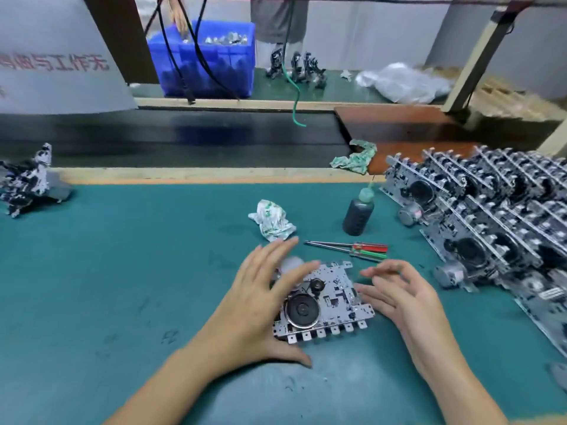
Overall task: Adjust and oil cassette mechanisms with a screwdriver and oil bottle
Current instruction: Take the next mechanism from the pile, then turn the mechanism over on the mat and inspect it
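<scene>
**Seating one cassette mechanism before tools come in**

My left hand [260, 305] lies flat and spread on the silver stamped-metal cassette mechanism with the round black flywheel [325, 302], fingers straight across its top left, thumb down on the teal mat [122, 271] by the near edge. It presses, no curl round anything. My right hand [399, 299] sits at the mechanism's right edge, fingers loosely bent, tips touching or just off the plate; hard to say which. It holds nothing.

Step in hand, as I read it: square the mechanism and pin it so it cannot slide. To do it well I'd keep the left palm off the flywheel and the small black gear, leave the adjust points bare, and keep the tabbed near edge flat on the mat.

Just beyond the mechanism lie the two thin screwdrivers, one red-handled, one green-handled [368, 250], side by side, shafts pointing left, untouched. The right hand is near them, easy reach. Behind them stands the dark grey oil bottle with a green nozzle cap [357, 216], upright. Left of it, a crumpled white-and-green paper wad [271, 222].

On the right, a leaning stack of more silver mechanisms [491, 216], cut off by the frame edge; count unknown.

Hard to make out: my left fingers cover the mechanism's top left, including a pale blurred round part. The right fingertips are motion-blurred. Screwdriver tip types too small. Oil level unreadable through the dark bottle. Far off, a blue plastic crate [211, 65] holding shiny parts, indistinct.
</scene>
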